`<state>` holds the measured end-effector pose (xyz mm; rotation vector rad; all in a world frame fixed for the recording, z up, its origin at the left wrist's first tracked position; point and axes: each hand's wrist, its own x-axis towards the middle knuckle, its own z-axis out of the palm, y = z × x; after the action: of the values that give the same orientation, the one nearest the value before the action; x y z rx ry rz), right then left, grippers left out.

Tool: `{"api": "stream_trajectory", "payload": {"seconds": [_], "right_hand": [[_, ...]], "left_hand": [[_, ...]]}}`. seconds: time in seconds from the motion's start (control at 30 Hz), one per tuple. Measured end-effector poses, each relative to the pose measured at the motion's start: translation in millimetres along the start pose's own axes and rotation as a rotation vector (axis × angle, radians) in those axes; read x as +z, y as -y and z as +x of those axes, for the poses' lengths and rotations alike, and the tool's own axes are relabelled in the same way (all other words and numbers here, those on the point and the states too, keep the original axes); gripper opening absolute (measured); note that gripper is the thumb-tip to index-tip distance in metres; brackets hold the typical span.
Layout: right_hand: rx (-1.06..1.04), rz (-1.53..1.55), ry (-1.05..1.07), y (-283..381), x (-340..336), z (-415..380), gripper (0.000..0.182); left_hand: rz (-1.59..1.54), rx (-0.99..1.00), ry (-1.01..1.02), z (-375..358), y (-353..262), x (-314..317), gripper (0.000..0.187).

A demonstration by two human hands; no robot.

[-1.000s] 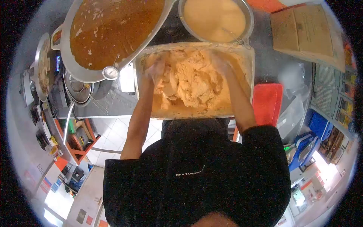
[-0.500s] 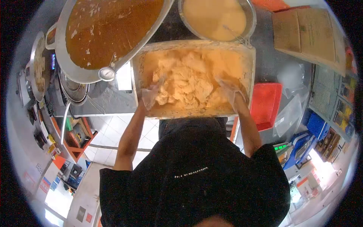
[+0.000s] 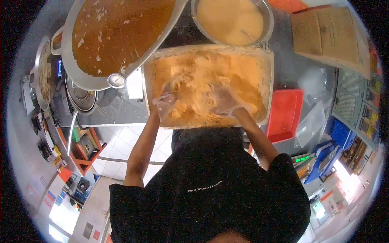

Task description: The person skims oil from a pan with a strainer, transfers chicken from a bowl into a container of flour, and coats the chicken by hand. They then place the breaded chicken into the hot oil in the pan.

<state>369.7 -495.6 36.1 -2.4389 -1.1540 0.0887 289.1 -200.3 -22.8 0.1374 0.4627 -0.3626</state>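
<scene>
A rectangular tub (image 3: 270,81) in front of my body holds orange-tinted flour (image 3: 247,67) with coated lumps (image 3: 190,87) in its middle. Both hands wear clear plastic gloves and are in the flour. My left hand (image 3: 166,100) is at the left side of the lumps, its fingers blurred and partly covered. My right hand (image 3: 223,100) reaches in from the right, touching the heap, with fingers smeared by motion. Whether either hand grips a piece cannot be made out.
A big pot of brown oil (image 3: 121,36) with a dial thermometer (image 3: 116,80) stands at upper left. Behind the tub is a bowl of pale batter (image 3: 229,20) with a wire-handled tool. A red tray (image 3: 285,115), plastic bags (image 3: 311,121) and a cardboard box (image 3: 324,34) are at right.
My right hand has moved left, from the tub's right side into the middle. My left hand has shifted slightly right. The lumps have been stirred and look more scattered and blurred.
</scene>
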Motion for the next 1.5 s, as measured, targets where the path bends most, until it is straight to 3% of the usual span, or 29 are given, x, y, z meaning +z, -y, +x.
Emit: {"api": "stream_trajectory", "payload": {"seconds": [0.03, 0.1, 0.17, 0.33, 0.37, 0.47, 0.5, 0.53, 0.67, 0.7, 0.73, 0.8, 0.83, 0.9, 0.97, 1.03, 1.07, 1.1, 1.13, 1.2, 1.23, 1.27, 1.33, 1.4, 1.43, 1.5], "right_hand": [[0.201, 0.446, 0.161, -11, -5, -1, 0.054], [0.700, 0.803, 0.280, -40, -26, 1, 0.048], [0.995, 0.696, 0.238, -57, -43, 21, 0.045], [0.874, 1.233, -0.070, -62, -26, 66, 0.043], [0.832, 1.067, 0.136, -52, -24, 76, 0.044], [0.670, 0.521, 0.738, -30, -25, 101, 0.048], [0.597, 0.331, 0.928, -29, -26, 103, 0.049], [0.597, 0.335, 0.940, -29, -27, 102, 0.049], [0.515, 0.333, 0.899, -26, -47, 85, 0.071], [0.502, 0.335, 0.887, -24, -48, 80, 0.077], [0.506, 0.337, 0.891, -30, -33, 84, 0.077], [0.846, 0.738, 1.023, -41, 6, 100, 0.083], [0.965, 0.865, 1.054, -39, 18, 104, 0.085], [0.762, 0.623, 0.997, -27, 25, 109, 0.083], [0.568, 0.378, 0.927, -21, 27, 115, 0.082], [0.381, 0.133, 0.964, -10, 2, 109, 0.074], [0.391, 0.139, 0.977, -14, 0, 95, 0.074], [0.604, 0.348, 0.837, -23, -2, 80, 0.069], [0.805, 0.550, 0.677, -36, -6, 67, 0.065], [0.823, 0.356, 0.709, -91, -4, 52, 0.033], [0.824, 0.362, 0.712, -99, 2, 29, 0.033], [0.710, 0.613, 0.519, -101, 12, 4, 0.045], [0.568, 0.840, 0.296, -94, 12, -1, 0.060], [0.556, 1.071, 0.277, -73, 21, 1, 0.062], [0.554, 1.149, 0.271, -68, 32, 3, 0.065], [0.846, 0.911, 0.489, -54, 12, 41, 0.065]], "left_hand": [[-0.021, 0.034, -0.026, 7, -7, -5, 0.041], [-0.007, 0.119, -0.113, 29, -24, -12, 0.045], [0.007, 0.174, -0.183, 60, -41, -11, 0.049], [-0.151, 0.184, -0.276, 115, -35, 18, 0.063], [-0.129, 0.172, -0.298, 116, -28, 34, 0.065], [0.982, 0.048, -0.264, 79, 5, 109, 0.080], [1.199, 0.026, -0.263, 66, 11, 97, 0.082], [1.417, 0.006, -0.261, 53, 16, 86, 0.083], [1.608, -0.163, -0.506, -8, 27, -24, 0.073], [2.470, -0.254, -0.505, -14, 38, -60, 0.068], [2.391, -0.086, -0.485, -12, 38, -71, 0.064], [2.225, 0.222, -0.399, -8, 38, -90, 0.057], [2.433, 0.347, -0.486, 4, 46, -91, 0.054], [2.638, 0.504, -0.564, 33, 50, -72, 0.051], [2.424, -0.107, -0.657, 60, 32, 1, 0.063], [1.965, 0.026, -0.596, 65, 13, -31, 0.067], [1.645, 0.131, -0.477, 69, -1, -67, 0.069], [1.447, 0.172, -0.385, 68, -8, -96, 0.071], [1.391, 0.175, -0.306, 64, -12, -127, 0.073], [1.773, 0.243, -0.359, 35, 17, -124, 0.058], [1.973, 0.267, -0.377, 18, 34, -121, 0.051], [1.927, 0.252, -0.342, 9, 44, -84, 0.048], [1.457, 0.224, -0.283, 17, 61, 4, 0.043], [1.052, 0.166, -0.316, 45, 78, 45, 0.039], [1.018, 0.136, -0.341, 60, 78, 50, 0.040], [0.947, 0.058, -0.401, 72, 77, 55, 0.042]]}}
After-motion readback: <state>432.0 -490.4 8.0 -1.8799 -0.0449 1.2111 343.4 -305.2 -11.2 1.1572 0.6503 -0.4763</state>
